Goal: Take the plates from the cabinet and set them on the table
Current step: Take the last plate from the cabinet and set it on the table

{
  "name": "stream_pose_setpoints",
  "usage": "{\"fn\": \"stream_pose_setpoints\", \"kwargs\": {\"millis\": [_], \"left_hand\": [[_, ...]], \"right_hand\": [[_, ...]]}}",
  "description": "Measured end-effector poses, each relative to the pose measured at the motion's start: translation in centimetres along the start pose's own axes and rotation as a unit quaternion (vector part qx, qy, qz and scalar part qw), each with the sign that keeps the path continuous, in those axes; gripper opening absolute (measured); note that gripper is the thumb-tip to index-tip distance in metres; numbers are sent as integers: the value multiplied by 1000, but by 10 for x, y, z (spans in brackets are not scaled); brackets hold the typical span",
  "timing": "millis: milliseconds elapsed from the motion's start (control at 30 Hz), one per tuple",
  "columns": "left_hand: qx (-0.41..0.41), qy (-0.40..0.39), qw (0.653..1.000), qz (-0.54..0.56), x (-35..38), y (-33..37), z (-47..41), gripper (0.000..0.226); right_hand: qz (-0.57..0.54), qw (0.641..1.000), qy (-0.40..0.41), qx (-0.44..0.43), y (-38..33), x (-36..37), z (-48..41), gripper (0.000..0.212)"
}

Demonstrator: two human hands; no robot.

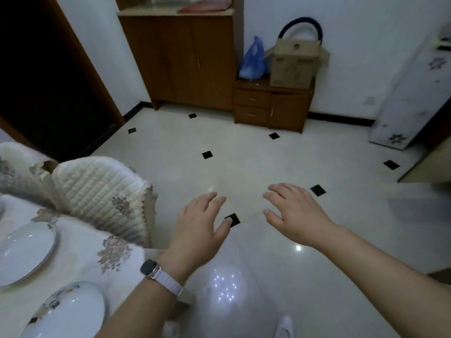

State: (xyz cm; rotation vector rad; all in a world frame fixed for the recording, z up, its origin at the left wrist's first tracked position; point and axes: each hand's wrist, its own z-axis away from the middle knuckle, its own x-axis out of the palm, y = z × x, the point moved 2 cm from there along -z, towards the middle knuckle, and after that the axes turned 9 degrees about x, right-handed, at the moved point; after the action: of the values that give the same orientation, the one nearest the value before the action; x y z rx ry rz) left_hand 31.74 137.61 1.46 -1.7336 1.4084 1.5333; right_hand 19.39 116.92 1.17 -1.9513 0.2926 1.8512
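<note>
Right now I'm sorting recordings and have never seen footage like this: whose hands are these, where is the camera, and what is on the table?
There is no machine here. This is a single picture from a camera worn on a person's head, looking forward and down, so you see that person's own arms. The left hand, with a watch on its wrist, and the right hand hover over the tiled floor with relaxed fingers and hold nothing. At the left is the table under a floral cloth. On it lie a silver-rimmed plate and a patterned plate. A quilted chair stands beside it. Across the room is the wooden cabinet, with its doors closed.
</note>
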Motion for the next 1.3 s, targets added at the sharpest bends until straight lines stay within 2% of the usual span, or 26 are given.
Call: {"fn": "stream_pose_setpoints", "kwargs": {"millis": [267, 533, 867, 1033, 1300], "left_hand": [[87, -25, 996, 0, 66, 102, -143, 52], [184, -68, 981, 1, 123, 175, -240, 49], [319, -119, 940, 7, 201, 202, -362, 44], [381, -119, 917, 21, 241, 209, -445, 43], [456, -122, 880, 45, 283, 209, -579, 41]], "right_hand": [[-11, 995, 39, 92, 159, -36, -3, 54], [-19, 981, 54, 187, 277, -62, 8, 57], [4, 956, 43, 291, 366, -57, -20, 52], [23, 937, 37, 347, 410, -67, -72, 46], [14, 904, 53, 425, 457, -84, -165, 48]]}}
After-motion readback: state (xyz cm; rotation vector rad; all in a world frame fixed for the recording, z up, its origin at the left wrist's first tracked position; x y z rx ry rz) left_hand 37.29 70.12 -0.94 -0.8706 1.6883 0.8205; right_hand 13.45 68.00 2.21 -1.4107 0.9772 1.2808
